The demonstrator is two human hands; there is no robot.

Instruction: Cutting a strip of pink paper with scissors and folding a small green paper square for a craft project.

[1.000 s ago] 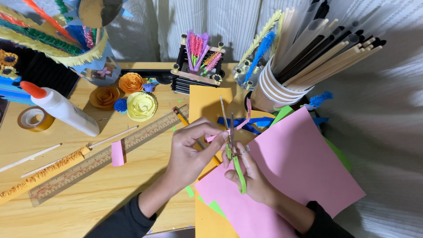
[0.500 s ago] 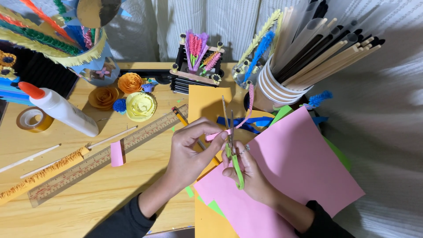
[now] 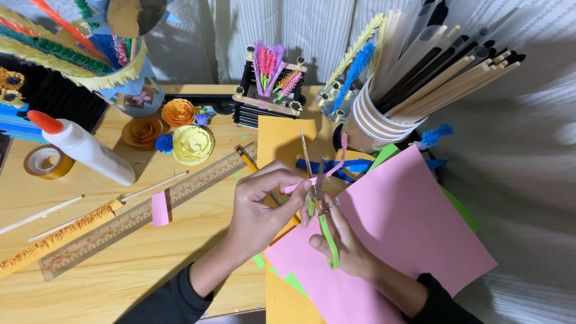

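Right hand (image 3: 345,243) is closed through the green handles of the scissors (image 3: 317,204), over the pink sheet (image 3: 414,234). Blades are parted, tips away from the person; long axis runs near-to-far, leaning slightly left at the tips. Left hand (image 3: 261,210) pinches the near end of the pink strip (image 3: 327,171) between thumb and fingertips, just left of the blades. Strip lies above the orange sheet (image 3: 282,141); its long axis runs from that pinch up and right, free end curling upward toward the paper cup (image 3: 375,123) of sticks. Risks, as judged: fingertips sit close to the blades, so a fast close could nick them; the unsupported strip may twist between the blades and fold or tear instead of cutting clean; a drifting cut could sever it. Ruler (image 3: 150,213) and glue bottle (image 3: 84,147) lie well apart, left.
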